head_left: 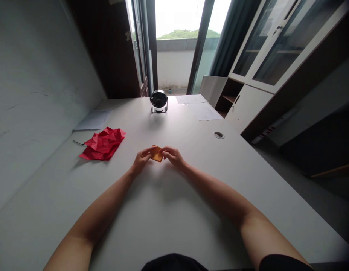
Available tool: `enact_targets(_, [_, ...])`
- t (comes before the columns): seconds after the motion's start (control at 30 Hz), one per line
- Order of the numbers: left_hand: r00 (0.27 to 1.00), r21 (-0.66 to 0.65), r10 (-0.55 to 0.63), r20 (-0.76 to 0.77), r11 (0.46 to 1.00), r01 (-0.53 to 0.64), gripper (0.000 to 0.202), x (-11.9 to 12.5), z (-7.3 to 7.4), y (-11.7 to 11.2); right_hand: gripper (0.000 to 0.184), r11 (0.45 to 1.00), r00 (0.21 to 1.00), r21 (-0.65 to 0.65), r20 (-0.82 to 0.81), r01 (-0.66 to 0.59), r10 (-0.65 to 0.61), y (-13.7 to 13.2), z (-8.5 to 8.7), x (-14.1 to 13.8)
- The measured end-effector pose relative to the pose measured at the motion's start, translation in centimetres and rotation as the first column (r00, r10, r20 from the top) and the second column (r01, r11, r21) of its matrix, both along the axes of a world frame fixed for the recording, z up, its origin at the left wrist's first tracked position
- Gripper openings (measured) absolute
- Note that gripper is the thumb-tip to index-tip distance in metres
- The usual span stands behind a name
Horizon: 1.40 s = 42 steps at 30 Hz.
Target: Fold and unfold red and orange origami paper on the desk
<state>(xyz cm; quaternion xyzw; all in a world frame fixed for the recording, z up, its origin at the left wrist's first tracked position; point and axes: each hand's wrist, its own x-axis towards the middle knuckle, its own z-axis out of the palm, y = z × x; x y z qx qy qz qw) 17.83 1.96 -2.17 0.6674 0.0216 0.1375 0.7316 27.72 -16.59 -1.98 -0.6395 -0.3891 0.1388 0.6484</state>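
Between my two hands is a small piece of folded orange paper (157,155), just above or on the white table. My left hand (142,158) grips its left side, fingers along the upper edge and thumb near the front. The fingers of my right hand (174,156) are closed in a pinch at its right edge. How many layers the fold has is too small to make out. To the left lies a larger sheet of creased red paper (104,143), its surface raised in ridges.
The white table (163,226) meets a wall on its left. At its far edge stands a round black device on a metal stand (159,101). Paper sheets (205,111) lie at the back right, another sheet (93,119) at the back left. A cable hole (218,135) is right of centre.
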Motion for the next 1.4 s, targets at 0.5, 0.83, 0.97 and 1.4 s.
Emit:
enact_targets(0.5, [0.999,-0.011,0.006,0.035,1.000,-0.006,0.066,0.1,0.0,0.0,0.029,0.989,0.997,-0.146,-0.065,0.023,-0.033,0.7,-1.6,0.8])
enact_targets(0.83, [0.984,0.301,0.170,0.051,0.937,-0.178,0.032,-0.1,-0.2,0.1,0.024,0.950,0.978,-0.288,0.197,0.123,-0.067,0.2,-0.9,0.1])
enact_targets(0.97, [0.972,0.335,0.226,0.060,0.913,-0.233,0.030,-0.4,-0.1,0.1,0.029,0.968,0.989,-0.224,0.113,0.118,-0.094,0.3,-1.1,0.2])
enact_targets(1.4, [0.958,0.238,0.270,0.102,0.928,-0.287,0.030,-0.2,-0.2,-0.1,0.023,0.964,0.996,-0.265,0.076,-0.032,0.054,0.3,-0.9,0.3])
